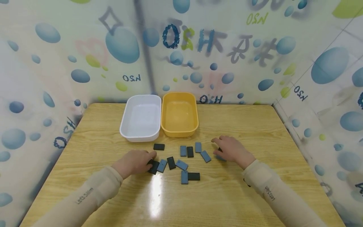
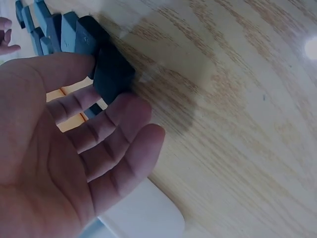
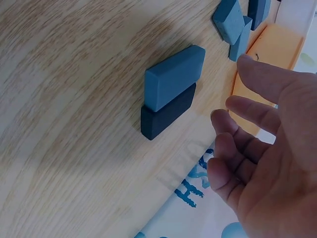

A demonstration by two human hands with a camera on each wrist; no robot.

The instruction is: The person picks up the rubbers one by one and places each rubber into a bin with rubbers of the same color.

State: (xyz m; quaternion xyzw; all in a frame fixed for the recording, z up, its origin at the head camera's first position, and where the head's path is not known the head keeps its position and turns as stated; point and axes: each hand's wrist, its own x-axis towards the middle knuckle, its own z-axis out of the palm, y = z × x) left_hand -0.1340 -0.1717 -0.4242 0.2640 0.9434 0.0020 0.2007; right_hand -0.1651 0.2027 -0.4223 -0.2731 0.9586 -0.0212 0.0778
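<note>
My left hand [image 1: 136,162] pinches a black rectangular block [image 2: 115,74] between thumb and fingers, at the left end of the scattered blocks. Against it in the left wrist view lies another black block [image 2: 91,34]. A blue block [image 1: 162,165] is close to the fingertips in the head view. My right hand [image 1: 233,151] hovers with loosely bent fingers and holds nothing. Near it, a blue block [image 3: 176,77] and a black block [image 3: 168,113] lie side by side on the table, partly hidden by the hand in the head view.
A white bin [image 1: 140,135] and a yellow bin [image 1: 180,133] stand side by side at the table's back. Several blue and black blocks, among them one black block [image 1: 194,176], are spread over the wooden table [image 1: 221,201]. A patterned curtain surrounds it.
</note>
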